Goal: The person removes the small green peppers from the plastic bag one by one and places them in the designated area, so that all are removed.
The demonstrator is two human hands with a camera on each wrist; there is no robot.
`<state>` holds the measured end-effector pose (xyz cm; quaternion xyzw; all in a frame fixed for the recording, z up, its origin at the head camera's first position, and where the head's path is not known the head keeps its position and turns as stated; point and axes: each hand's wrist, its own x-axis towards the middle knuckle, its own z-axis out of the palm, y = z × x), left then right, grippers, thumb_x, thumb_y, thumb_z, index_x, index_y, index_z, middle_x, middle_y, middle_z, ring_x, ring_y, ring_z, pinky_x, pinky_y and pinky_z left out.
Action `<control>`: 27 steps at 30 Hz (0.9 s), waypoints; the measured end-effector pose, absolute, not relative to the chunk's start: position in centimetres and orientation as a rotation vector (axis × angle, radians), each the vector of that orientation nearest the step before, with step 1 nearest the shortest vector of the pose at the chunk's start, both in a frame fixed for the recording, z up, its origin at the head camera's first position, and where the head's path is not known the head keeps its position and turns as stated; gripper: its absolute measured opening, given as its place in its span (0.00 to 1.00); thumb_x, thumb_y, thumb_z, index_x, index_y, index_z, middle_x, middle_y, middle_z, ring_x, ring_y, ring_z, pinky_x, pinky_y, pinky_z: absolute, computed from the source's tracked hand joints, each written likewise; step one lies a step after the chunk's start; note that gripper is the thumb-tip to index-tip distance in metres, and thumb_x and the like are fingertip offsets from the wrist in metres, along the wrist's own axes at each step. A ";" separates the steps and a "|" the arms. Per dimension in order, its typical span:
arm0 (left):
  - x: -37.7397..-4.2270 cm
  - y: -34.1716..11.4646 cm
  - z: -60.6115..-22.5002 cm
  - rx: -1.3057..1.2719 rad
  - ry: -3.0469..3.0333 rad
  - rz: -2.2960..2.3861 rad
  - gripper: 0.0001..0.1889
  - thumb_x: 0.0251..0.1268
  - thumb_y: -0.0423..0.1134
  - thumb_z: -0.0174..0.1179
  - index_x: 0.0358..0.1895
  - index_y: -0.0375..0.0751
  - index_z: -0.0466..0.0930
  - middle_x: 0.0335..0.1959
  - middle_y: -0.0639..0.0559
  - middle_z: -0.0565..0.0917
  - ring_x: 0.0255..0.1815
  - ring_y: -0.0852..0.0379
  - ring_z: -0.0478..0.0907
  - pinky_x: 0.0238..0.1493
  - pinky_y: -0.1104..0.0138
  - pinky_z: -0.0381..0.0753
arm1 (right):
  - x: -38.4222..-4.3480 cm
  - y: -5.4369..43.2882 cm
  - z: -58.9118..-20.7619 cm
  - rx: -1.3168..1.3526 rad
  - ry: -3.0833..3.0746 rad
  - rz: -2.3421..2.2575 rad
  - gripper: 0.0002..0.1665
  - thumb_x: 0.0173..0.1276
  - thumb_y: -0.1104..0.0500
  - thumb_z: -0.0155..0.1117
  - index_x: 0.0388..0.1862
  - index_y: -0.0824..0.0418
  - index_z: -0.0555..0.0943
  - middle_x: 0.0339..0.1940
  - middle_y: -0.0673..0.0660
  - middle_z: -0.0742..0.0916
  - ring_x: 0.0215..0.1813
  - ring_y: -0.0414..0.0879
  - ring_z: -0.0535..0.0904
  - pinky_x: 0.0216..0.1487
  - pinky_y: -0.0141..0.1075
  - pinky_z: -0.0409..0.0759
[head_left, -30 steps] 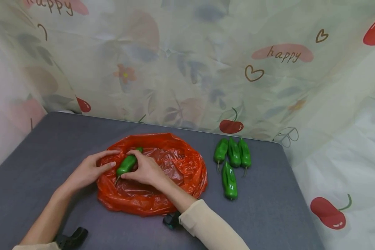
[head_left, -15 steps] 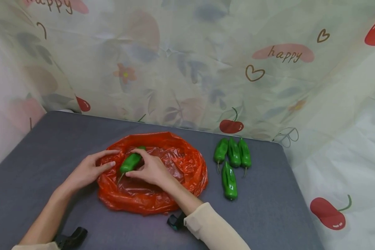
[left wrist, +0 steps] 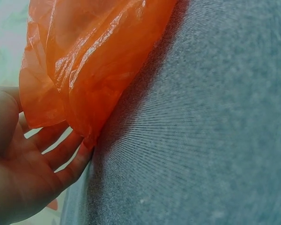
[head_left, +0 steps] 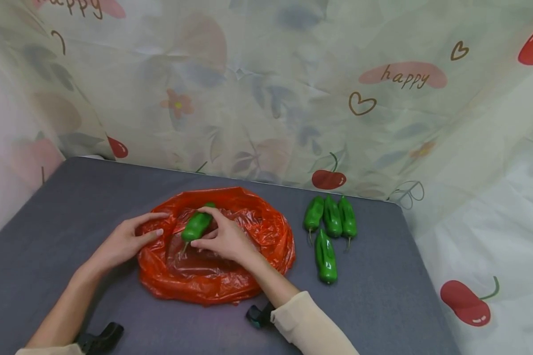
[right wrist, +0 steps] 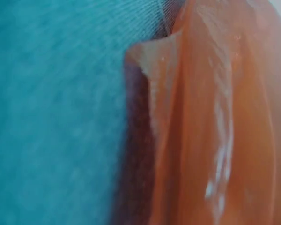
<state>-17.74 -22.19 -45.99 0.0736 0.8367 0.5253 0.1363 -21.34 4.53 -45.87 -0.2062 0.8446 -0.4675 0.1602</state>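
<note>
In the head view a red plastic bag (head_left: pixel 191 291) lies on the table with its mouth spread upward. My right hand (head_left: pixel 228 239) holds a green pepper (head_left: pixel 197 227) over the bag's opening, thumb near the stem end and fingers at the other end. My left hand (head_left: pixel 124 241) holds the bag's left rim, with thumb and index finger over the edge. In the left wrist view its other fingers (left wrist: pixel 61 150) lie against the outside of the bag (left wrist: pixel 103 65). Only the bag's side (right wrist: pixel 210 122) and the table show in the right wrist view; the right hand is outside that frame.
To the right of the bag lie several more green peppers (head_left: pixel 332 219), with one pepper (head_left: pixel 326 257) nearer the front. A dark grey cloth covers the table (head_left: pixel 382 296). A printed curtain (head_left: pixel 266 98) hangs along the back and sides.
My right hand has moved right and slightly away with the pepper, from the bag's left side toward its middle. The left hand stays at the rim.
</note>
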 end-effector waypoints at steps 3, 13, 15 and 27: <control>-17.8 -22.3 -46.0 0.209 2.406 1.532 0.29 0.73 0.47 0.58 0.73 0.44 0.65 0.34 0.40 0.80 0.22 0.47 0.82 0.28 0.60 0.85 | -21.3 5.1 -45.9 -0.586 2.372 -1.384 0.44 0.59 0.50 0.77 0.72 0.40 0.66 0.43 0.54 0.85 0.35 0.35 0.84 0.30 0.35 0.81; -17.9 -22.6 -46.2 0.219 2.351 1.601 0.27 0.76 0.44 0.55 0.73 0.43 0.65 0.29 0.40 0.80 0.20 0.46 0.82 0.27 0.60 0.84 | -20.7 7.2 -44.8 -0.588 2.195 -1.492 0.46 0.61 0.60 0.75 0.74 0.41 0.63 0.59 0.58 0.77 0.42 0.40 0.85 0.40 0.34 0.83; -17.9 -22.7 -46.2 0.215 2.344 1.608 0.26 0.76 0.43 0.55 0.73 0.43 0.65 0.30 0.39 0.80 0.20 0.45 0.82 0.27 0.60 0.84 | -20.6 7.6 -44.6 -0.591 2.169 -1.511 0.47 0.62 0.61 0.75 0.74 0.41 0.63 0.60 0.58 0.75 0.43 0.41 0.85 0.41 0.35 0.84; -17.8 -22.6 -45.9 0.211 2.377 1.575 0.25 0.78 0.44 0.53 0.73 0.43 0.65 0.32 0.39 0.80 0.20 0.46 0.82 0.27 0.61 0.84 | -19.7 8.7 -44.0 -0.526 2.154 -1.625 0.39 0.66 0.57 0.71 0.73 0.45 0.66 0.54 0.60 0.78 0.41 0.49 0.85 0.39 0.50 0.85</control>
